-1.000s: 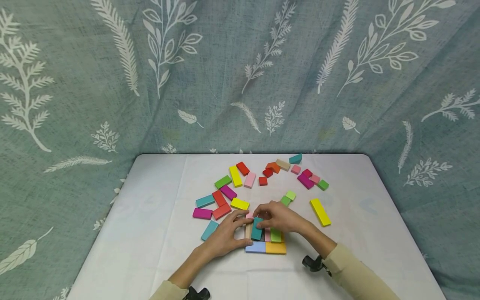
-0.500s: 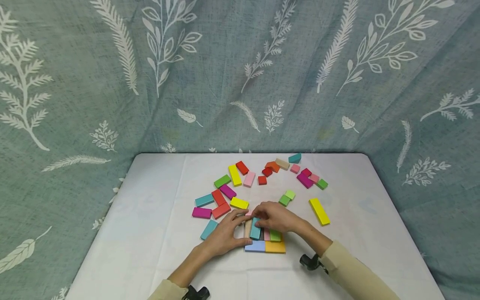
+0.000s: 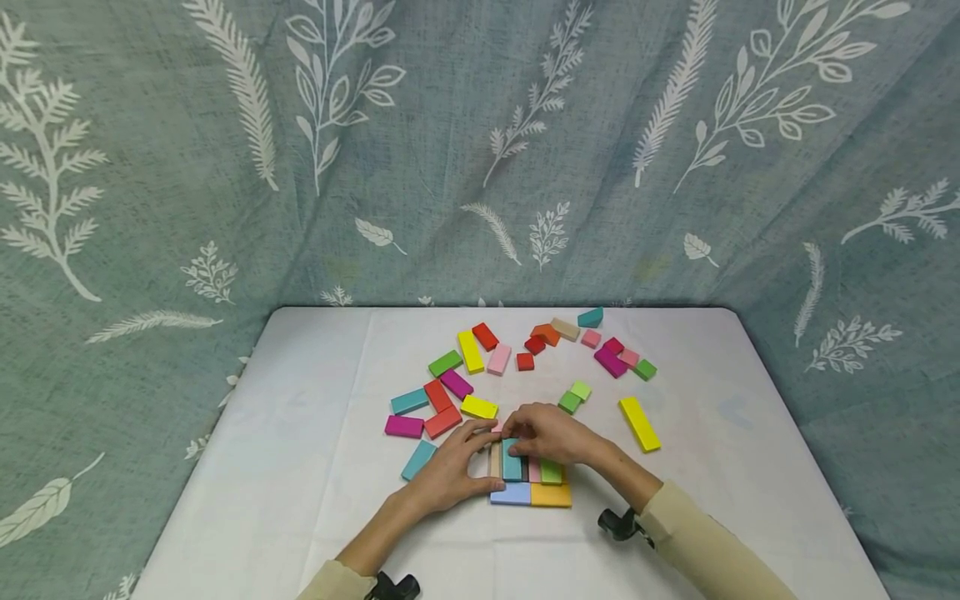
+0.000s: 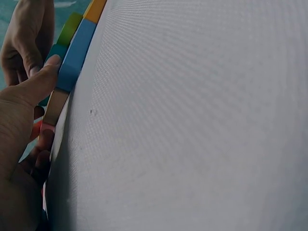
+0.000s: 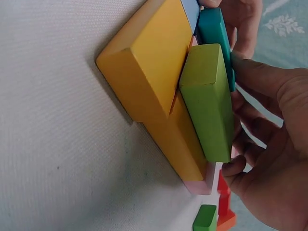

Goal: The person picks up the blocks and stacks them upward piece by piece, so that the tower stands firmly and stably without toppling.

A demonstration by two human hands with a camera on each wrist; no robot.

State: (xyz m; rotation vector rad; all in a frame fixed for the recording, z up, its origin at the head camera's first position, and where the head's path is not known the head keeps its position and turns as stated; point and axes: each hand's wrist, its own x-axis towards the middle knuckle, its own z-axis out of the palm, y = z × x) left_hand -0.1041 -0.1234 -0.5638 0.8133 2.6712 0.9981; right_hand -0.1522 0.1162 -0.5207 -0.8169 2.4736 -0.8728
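Observation:
A small flat cluster of coloured blocks lies at the table's near middle. A light blue block (image 3: 512, 494) and an orange block (image 3: 551, 496) form its near row. Behind them, side by side, lie a tan block (image 3: 495, 460), a teal block (image 3: 512, 462), a pink one and a green block (image 3: 551, 472). My left hand (image 3: 453, 471) braces the tan block (image 4: 55, 106), thumb at its near end and fingers curled at the far end. My right hand (image 3: 551, 435) pinches the teal block (image 5: 214, 29) at its far end, beside the green block (image 5: 207, 96).
Loose blocks lie scattered beyond the hands: a long yellow one (image 3: 640, 423) to the right, a teal one (image 3: 418, 459) and a magenta one (image 3: 405, 427) to the left, two small green ones (image 3: 575, 396), and several more further back. A leaf-print curtain (image 3: 480, 150) surrounds the white table (image 3: 300, 467).
The teal block, tilted a second ago, now lies straight between the tan and pink blocks. My right hand drew slightly left with it. The left hand stayed put.

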